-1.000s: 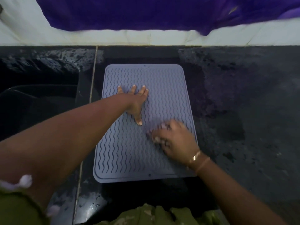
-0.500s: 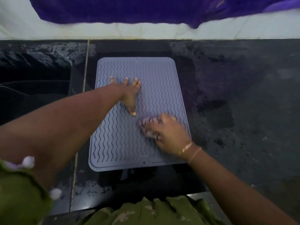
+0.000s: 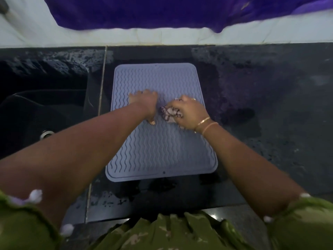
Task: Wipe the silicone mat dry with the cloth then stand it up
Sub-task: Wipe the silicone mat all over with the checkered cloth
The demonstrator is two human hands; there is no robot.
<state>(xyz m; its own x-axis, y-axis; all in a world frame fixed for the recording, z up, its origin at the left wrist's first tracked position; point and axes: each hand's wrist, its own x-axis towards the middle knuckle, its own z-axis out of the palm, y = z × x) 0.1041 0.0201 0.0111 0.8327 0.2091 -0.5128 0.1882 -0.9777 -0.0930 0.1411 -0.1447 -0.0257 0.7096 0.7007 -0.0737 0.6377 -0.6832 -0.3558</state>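
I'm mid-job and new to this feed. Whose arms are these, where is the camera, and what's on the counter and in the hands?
There is no machine here. A person works with two bare hands, filmed by one wide-angle camera worn on the head and looking down. The left hand rests flat on the silicone mat, holding it in place. The right hand grips a crumpled cloth against the mat. The mat lies flat on a dark counter with wet patches. A sink sits to the left, and purple fabric hangs at the back.
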